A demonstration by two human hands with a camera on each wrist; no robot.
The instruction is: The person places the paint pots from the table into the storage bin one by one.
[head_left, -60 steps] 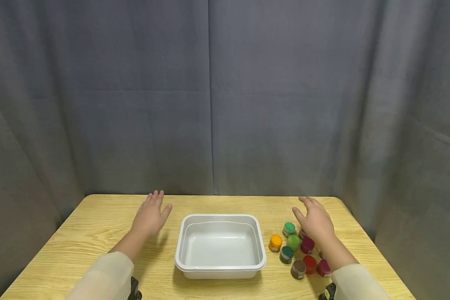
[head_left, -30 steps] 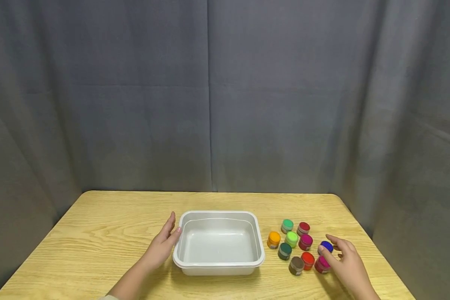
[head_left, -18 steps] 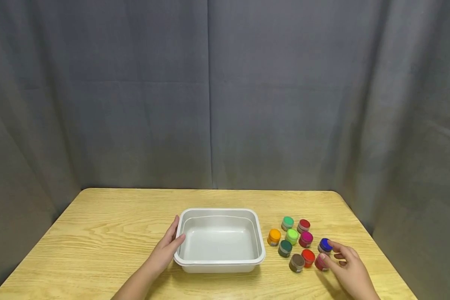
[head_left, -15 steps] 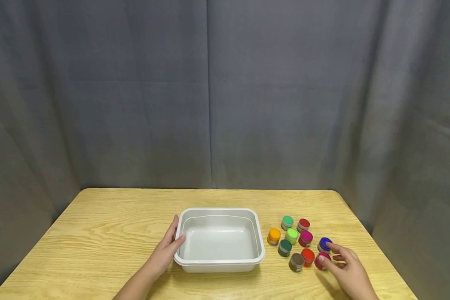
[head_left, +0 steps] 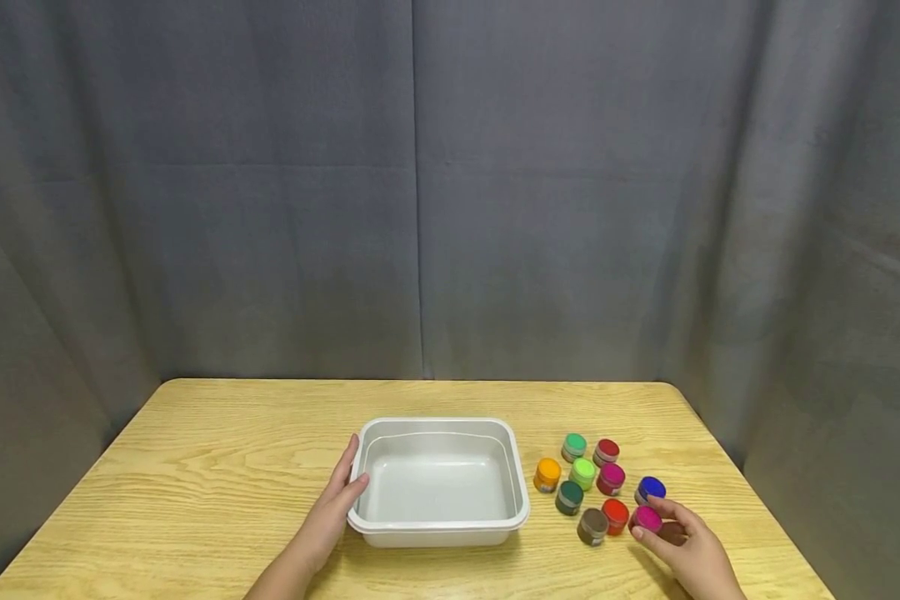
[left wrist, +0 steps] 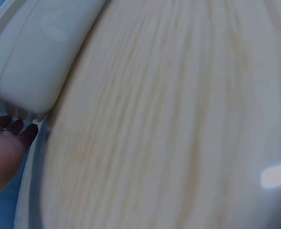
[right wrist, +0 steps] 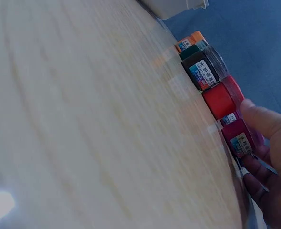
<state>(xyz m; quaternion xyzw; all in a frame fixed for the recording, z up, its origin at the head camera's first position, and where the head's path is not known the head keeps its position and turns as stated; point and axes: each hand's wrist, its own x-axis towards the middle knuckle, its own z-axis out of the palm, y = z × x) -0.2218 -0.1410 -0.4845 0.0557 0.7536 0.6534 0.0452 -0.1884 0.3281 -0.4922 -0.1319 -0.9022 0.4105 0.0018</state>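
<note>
A white plastic tub [head_left: 438, 533] stands mid-table. My left hand [head_left: 324, 518] grips its left side, thumb over the rim and fingers along the outer wall. In the left wrist view, fingertips [left wrist: 30, 131] meet the tub's corner. At the right, my right hand [head_left: 688, 546] holds a magenta paint jar [head_left: 647, 518] between thumb and fingers. The right wrist view shows this jar's labelled side [right wrist: 236, 136] standing on the table, thumb by its lid. Just behind it is a blue-lidded jar [head_left: 651, 488]; a red jar [head_left: 615, 515] sits to its left.
More paint jars cluster between tub and right hand: brown [head_left: 592, 525], dark green [head_left: 569, 496], orange [head_left: 547, 473], light green [head_left: 582, 472], green [head_left: 574, 446], dark red [head_left: 606, 452] and a second magenta [head_left: 611, 477]. Grey curtains [head_left: 420, 208] enclose the wooden table [head_left: 217, 467].
Both hands came down from above the table. The left took hold of the tub's side; the right moved back toward the near jars and its fingers closed round the magenta jar.
</note>
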